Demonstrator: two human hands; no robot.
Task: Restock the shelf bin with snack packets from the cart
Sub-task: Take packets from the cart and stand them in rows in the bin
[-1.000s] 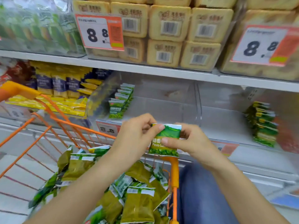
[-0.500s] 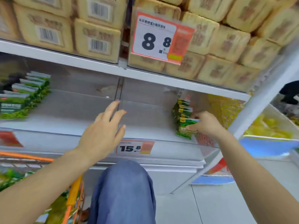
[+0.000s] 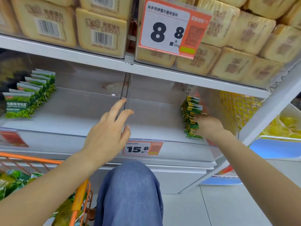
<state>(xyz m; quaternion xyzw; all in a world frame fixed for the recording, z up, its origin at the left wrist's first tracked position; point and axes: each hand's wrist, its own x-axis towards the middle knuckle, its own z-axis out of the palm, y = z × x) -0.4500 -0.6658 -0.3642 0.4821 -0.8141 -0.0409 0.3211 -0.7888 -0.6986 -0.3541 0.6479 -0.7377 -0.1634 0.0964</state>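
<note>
Green packet [image 3: 193, 130] apparently held, right hand [image 3: 207, 126]

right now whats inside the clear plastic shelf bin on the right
A short row of green snack packets stands along the right wall of the clear plastic shelf bin. The right hand covers the front packet's right side. Otherwise bare floor.

A: Where do the snack packets [image 3: 191, 117] sit?
B: Green, standing on edge in a row at the right end of the clear shelf bin [image 3: 154, 111], front to back.
A: And the cart [image 3: 78, 193]?
B: Orange wire, near left, holding more green packets.
</note>
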